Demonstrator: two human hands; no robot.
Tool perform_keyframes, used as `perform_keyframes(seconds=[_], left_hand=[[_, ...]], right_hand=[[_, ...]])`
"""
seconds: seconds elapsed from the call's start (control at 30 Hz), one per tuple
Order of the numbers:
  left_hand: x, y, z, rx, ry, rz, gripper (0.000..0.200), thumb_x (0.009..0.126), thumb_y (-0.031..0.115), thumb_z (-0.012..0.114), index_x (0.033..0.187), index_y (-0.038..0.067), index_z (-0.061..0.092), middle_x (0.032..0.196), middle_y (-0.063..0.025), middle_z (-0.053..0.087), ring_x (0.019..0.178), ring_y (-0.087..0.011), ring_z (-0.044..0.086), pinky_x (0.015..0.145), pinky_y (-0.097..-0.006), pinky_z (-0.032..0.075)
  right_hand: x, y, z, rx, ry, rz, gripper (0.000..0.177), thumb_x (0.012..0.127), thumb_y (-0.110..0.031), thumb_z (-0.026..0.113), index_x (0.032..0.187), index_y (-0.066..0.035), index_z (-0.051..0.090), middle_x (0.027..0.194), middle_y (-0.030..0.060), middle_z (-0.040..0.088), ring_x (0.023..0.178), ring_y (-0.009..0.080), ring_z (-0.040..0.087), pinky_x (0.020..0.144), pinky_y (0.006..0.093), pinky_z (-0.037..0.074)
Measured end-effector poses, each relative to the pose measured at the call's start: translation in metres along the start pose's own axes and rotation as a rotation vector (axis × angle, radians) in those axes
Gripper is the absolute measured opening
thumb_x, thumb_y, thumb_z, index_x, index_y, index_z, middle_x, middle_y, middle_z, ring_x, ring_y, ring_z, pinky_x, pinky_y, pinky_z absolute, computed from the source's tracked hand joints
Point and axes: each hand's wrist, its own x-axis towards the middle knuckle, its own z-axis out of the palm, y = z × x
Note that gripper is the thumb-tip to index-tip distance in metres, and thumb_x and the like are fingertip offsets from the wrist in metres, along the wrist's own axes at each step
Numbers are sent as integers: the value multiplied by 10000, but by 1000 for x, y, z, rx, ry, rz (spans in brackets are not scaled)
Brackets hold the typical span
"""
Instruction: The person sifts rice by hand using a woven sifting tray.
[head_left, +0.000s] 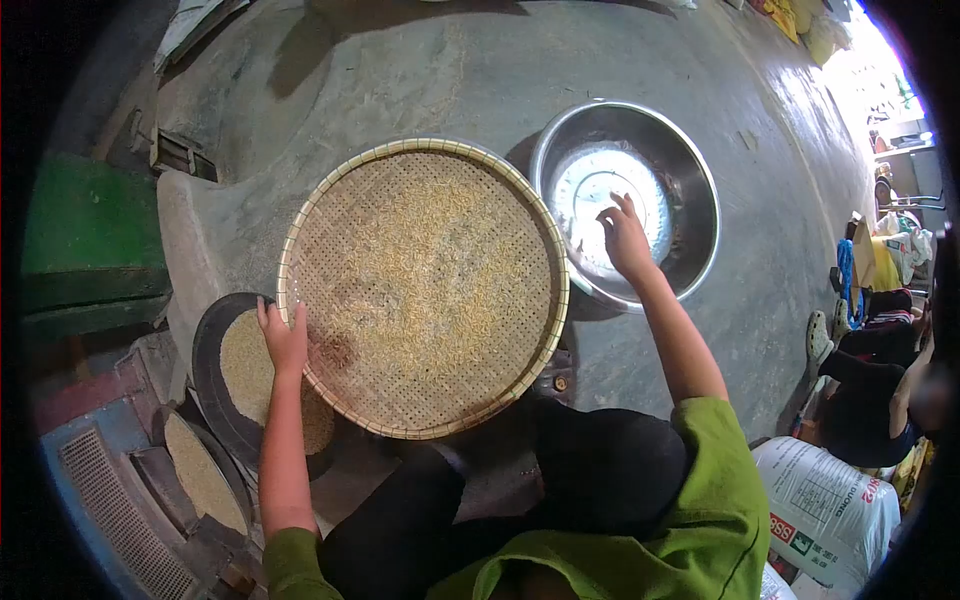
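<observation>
A round, flat woven bamboo winnowing basket (330, 235) lies tilted slightly before my knees, with pale husked and unhusked grain (430, 265) spread over its middle. A small dark reddish patch of grain shows near its lower left. My left hand (284, 340) grips the basket's left rim, thumb on the inner side and fingers outside. Over the shiny metal basin (690, 215) at the right, my right hand (627, 240) hangs with fingers bent and apart. I see nothing held in it. The basin stands beside the basket's right edge.
Dark round pans of grain (245, 365) sit at the lower left, by a green box-like object (95, 230) and a blue perforated machine part (125, 510). A white printed sack (825, 500) stands lower right, near another person (870, 400). Grey concrete floor (430, 80) lies beyond.
</observation>
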Motion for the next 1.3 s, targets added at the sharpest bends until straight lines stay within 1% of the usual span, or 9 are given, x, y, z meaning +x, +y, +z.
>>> perform_keyframes(seconds=[0.03, 0.13, 0.2, 0.37, 0.4, 0.5, 0.53, 1.07, 1.3], left_hand=[[0, 0, 0, 1, 13, 17, 516, 835, 324, 570, 1120, -88, 445, 1402, -271, 178, 1283, -408, 226, 1024, -424, 252], [1, -2, 1, 5, 12, 1, 531, 835, 331, 569, 1128, -92, 439, 1398, -273, 183, 1282, -410, 226, 1024, -424, 253], [3, -7, 3, 17, 8, 13, 536, 835, 334, 568, 1132, -93, 437, 1396, -273, 186, 1281, -410, 227, 1024, -424, 253], [4, -11, 5, 51, 28, 37, 542, 835, 348, 566, 1127, -93, 441, 1392, -279, 191, 1276, -416, 232, 1020, -430, 259], [3, -9, 3, 49, 10, 25, 539, 836, 353, 565, 1120, -90, 447, 1392, -281, 189, 1275, -420, 231, 1018, -432, 262], [4, -10, 4, 53, 0, 24, 526, 836, 359, 565, 1103, -82, 460, 1391, -286, 188, 1274, -425, 232, 1014, -437, 267], [4, -10, 4, 60, 10, 32, 518, 836, 361, 565, 1092, -78, 467, 1390, -288, 189, 1272, -427, 232, 1012, -439, 269], [3, -6, 2, 18, 29, 30, 490, 825, 334, 582, 1088, -68, 480, 1396, -267, 198, 1273, -412, 247, 1012, -425, 273], [3, -7, 4, 38, 24, 21, 473, 830, 336, 575, 1071, -61, 487, 1395, -269, 197, 1272, -414, 249, 1011, -431, 270]], right_hand=[[0, 8, -3, -145, -167, 5, 197, 770, -6, 537, 941, -24, 632, 1175, 217, 514, 1208, 374, 388, 981, 441, 351], [-3, 13, 7, -141, -190, -7, 205, 787, -35, 545, 978, -10, 617, 1159, 221, 527, 1187, 353, 417, 974, 420, 362], [-2, -9, 2, 233, -132, 53, 222, 811, -92, 564, 1016, -20, 606, 1179, 213, 521, 1196, 350, 411, 989, 397, 349], [1, -75, -15, 258, -306, -289, 167, 787, -131, 632, 945, -81, 624, 1353, 157, 367, 1296, 322, 287, 1043, 423, 290], [1, -81, -15, 223, -375, -372, 168, 764, -140, 646, 929, -112, 629, 1401, 140, 285, 1338, 326, 182, 1063, 481, 235], [-4, -97, -11, -43, -470, -465, 167, 763, -166, 626, 924, -122, 633, 1422, 123, 246, 1350, 310, 144, 1055, 539, 206], [-4, -98, -7, -56, -493, -446, 174, 770, -159, 611, 940, -139, 638, 1441, 105, 204, 1365, 289, 77, 1038, 605, 157], [-1, -98, 9, -162, -551, -430, 155, 784, -211, 611, 905, -117, 632, 1418, 102, 236, 1365, 291, 59, 1047, 599, 142], [-2, -90, -1, -19, -467, -395, 134, 790, -199, 610, 850, -80, 602, 1360, 122, 321, 1349, 313, 134, 1018, 600, 214]])
